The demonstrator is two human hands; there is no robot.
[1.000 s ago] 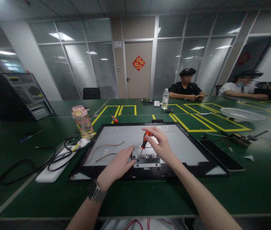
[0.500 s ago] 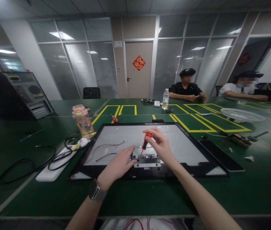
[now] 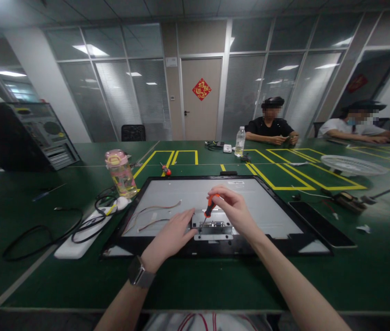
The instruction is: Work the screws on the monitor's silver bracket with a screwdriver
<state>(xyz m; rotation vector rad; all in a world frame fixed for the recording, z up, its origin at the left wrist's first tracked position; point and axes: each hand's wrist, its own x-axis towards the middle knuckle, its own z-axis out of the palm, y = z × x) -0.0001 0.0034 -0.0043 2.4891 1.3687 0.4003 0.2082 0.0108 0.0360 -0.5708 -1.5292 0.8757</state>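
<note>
A flat display panel (image 3: 264, 216) with a grey back and black frame lies on the table before me. On its lower middle sits a metal bracket (image 3: 222, 230) with a row of ports. My left hand (image 3: 172, 234) grips the bracket's left end, fingers on the far side and thumb on the near side. My right hand (image 3: 232, 207) is closed around the orange and black handle of a screwdriver (image 3: 209, 208). The screwdriver leans, its tip down at the bracket's left part near my left thumb. Two thin cables (image 3: 157, 208) lie loose on the panel, left of the bracket.
Left of the panel are a pink-lidded bottle (image 3: 121, 174), a white power strip (image 3: 77, 241) and a black cable (image 3: 19, 234). A computer case (image 3: 19, 138) stands farther left. A black phone-like slab (image 3: 321, 225) lies at right. Two people sit across, near a water bottle (image 3: 239, 142).
The view has shifted slightly. Both hands stay at the bracket, and the screwdriver keeps nearly the same lean and place.
</note>
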